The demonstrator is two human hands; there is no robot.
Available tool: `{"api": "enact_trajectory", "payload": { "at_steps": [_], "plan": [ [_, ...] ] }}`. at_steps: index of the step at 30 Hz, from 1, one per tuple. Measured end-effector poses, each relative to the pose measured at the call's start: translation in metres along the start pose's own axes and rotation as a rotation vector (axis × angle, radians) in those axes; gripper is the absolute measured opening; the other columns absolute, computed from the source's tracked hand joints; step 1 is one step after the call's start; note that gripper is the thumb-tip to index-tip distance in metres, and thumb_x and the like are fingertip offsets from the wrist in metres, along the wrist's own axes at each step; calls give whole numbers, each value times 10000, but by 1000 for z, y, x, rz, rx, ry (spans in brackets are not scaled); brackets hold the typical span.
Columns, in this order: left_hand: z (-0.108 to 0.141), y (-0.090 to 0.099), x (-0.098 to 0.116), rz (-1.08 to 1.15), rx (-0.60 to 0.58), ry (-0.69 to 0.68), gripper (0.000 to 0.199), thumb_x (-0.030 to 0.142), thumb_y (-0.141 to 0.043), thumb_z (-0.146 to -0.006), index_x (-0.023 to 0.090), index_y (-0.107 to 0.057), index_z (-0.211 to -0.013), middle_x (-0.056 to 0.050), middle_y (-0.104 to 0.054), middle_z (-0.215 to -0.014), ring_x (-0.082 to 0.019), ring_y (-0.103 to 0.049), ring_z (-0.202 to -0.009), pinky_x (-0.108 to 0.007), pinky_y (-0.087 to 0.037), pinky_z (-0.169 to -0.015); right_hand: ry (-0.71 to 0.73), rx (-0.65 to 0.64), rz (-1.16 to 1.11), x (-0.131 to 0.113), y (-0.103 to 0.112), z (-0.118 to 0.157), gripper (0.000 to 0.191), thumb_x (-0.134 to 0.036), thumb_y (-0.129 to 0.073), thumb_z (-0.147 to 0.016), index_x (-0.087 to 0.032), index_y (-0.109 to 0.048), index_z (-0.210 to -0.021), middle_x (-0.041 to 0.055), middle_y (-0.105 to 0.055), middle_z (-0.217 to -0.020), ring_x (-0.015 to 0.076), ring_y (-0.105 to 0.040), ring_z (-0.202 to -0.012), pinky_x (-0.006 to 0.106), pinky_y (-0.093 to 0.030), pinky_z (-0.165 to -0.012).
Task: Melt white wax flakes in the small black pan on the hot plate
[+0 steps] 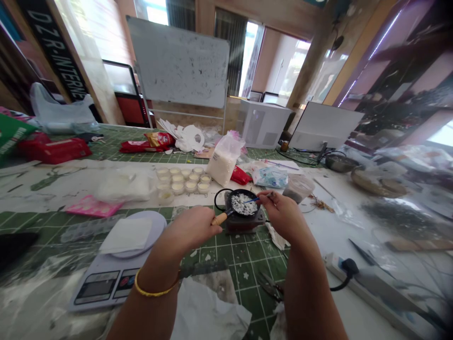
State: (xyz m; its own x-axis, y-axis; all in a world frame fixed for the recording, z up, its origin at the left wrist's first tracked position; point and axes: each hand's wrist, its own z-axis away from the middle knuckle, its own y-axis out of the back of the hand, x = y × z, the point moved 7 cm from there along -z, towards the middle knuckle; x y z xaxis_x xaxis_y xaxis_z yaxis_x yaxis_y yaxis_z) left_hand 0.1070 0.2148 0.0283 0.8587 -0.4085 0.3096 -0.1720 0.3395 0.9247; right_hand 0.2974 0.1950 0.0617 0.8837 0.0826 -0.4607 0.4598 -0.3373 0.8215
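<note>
My left hand [193,226] is closed around the wooden handle of a small black frying pan [228,202]. White pellets or flakes [243,205] cover the inside of the pan, which rests on a small dark hot plate [244,225]. Between the fingers of my right hand [283,210] is a thin blue stick [252,200], its far end dipping into the white pieces. Whether the stick is a stirrer or some other tool is too small to tell. Behind the pan stands a plastic bag of white granules [223,163].
Several small cups of pale, creamy filling [190,187] stand behind to the left. A kitchen scale [97,283] with white paper is at left. Crumpled tissue [208,311] and pliers [271,287] lie in front. A power strip [375,293] with a black plug is at right.
</note>
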Motion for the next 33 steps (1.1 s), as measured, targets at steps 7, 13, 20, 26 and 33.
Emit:
{"api": "enact_trajectory", "payload": {
  "at_steps": [7,13,20,26,33],
  "plan": [
    [1,-1,-1,-6,-4,-2,325,465,-414,-758,179,-546,-678,-52,-609,-736,-189,-550,-627,-277,-293,-513,4,-11,-20,-1,-3,-1,287,-357,-396,-852,-218,-636,-929,43,-683,-834,196,-603,-776,290,-400,-694],
    [1,1,1,-13,3,-14,321,457,-418,-763,177,-549,-677,-51,-611,-734,-183,-552,-625,-272,-297,-509,13,-30,-52,-2,-4,-1,301,-365,-403,-845,-219,-638,-963,39,-679,-824,182,-597,-745,285,-404,-686],
    [2,2,2,-9,-3,-6,319,454,-418,-769,177,-559,-696,-60,-623,-755,-194,-562,-642,-273,-308,-520,9,-27,-45,-2,-2,1,296,-366,-389,-855,-214,-628,-940,36,-682,-825,186,-603,-766,283,-401,-687],
    [3,1,2,-25,-21,6,323,452,-412,-774,176,-563,-701,-62,-627,-762,-197,-562,-646,-273,-308,-533,-61,77,24,9,11,-1,301,-350,-386,-857,-199,-635,-932,62,-684,-867,203,-605,-805,297,-394,-717],
    [1,0,2,-26,-11,-7,322,451,-404,-774,175,-550,-695,-57,-612,-750,-192,-553,-640,-270,-295,-517,25,-53,-14,-1,-2,1,284,-355,-379,-867,-217,-622,-918,29,-684,-802,183,-606,-753,280,-393,-687]
  ]
}}
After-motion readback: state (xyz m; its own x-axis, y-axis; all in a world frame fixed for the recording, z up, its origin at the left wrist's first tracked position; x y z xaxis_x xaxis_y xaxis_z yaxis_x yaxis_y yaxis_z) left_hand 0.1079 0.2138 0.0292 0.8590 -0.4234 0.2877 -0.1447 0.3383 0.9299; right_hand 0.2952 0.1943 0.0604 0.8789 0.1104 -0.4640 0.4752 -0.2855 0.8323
